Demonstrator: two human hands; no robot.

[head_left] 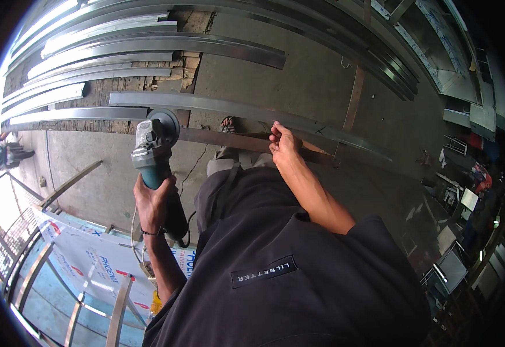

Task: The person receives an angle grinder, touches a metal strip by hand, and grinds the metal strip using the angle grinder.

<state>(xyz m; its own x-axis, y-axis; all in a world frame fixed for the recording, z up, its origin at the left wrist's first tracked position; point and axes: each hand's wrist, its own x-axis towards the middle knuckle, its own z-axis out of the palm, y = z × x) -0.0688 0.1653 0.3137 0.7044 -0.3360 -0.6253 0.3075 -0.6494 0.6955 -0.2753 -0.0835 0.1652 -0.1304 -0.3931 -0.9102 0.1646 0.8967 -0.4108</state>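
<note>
Workshop floor: grey concrete (322, 75) spreads out beneath everything; the person's torso blocks my view of a good part of it.
Stacked metal: long shiny lengths (113, 46) lie across a rough wooden board (191, 26) at upper left, their far ends washed out by glare.
Film-covered sheet: blue and white (105, 269), lower left, partly behind metal framing.
Metal bar: the piece being worked (223, 106) runs crosswise in front of the person, from beside the grinder out past the right hand; its right end fades into the dim floor.
Grinder: teal and grey (151, 144), upright at the bar's left part, its lower body half lost behind the wrist.
Left hand: wrapped firmly round the grinder's body (153, 201).
Right hand: thumb and fingers drawn close together at the bar's near edge (283, 141); I can't tell whether they pinch it or merely touch.
Disc: round and grey (168, 122), overlapping the bar from here; contact and spin I can't make out.
Step in hand: grinding or dressing the bar, I'd judge; the next move calls for a steady bar and fingers clear of the disc.
Dark cross: a small mark (320, 130) on the bar, right of the fingertips.
</note>
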